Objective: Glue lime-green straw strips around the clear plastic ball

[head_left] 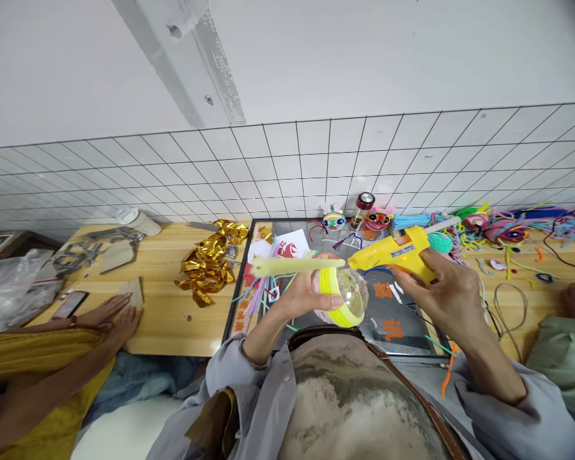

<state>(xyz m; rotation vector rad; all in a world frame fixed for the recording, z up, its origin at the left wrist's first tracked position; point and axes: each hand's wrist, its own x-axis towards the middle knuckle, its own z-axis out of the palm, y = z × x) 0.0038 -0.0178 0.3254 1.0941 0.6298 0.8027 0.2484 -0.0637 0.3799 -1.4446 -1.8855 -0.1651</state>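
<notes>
Right hand [448,291] closed around a yellow hot glue gun [393,253], nozzle touching a pale strip [297,265]. Left hand [303,294] pinches that strip against a clear plastic sphere [347,295] banded in neon yellow, above the dark tray [414,319]. Step judged: gluing; next calls for steady pressing at the joint.

Craft workshop, wooden table [172,319], pipe cleaners [522,233], glue gun [393,254], tiled wall [287,166]
</notes>
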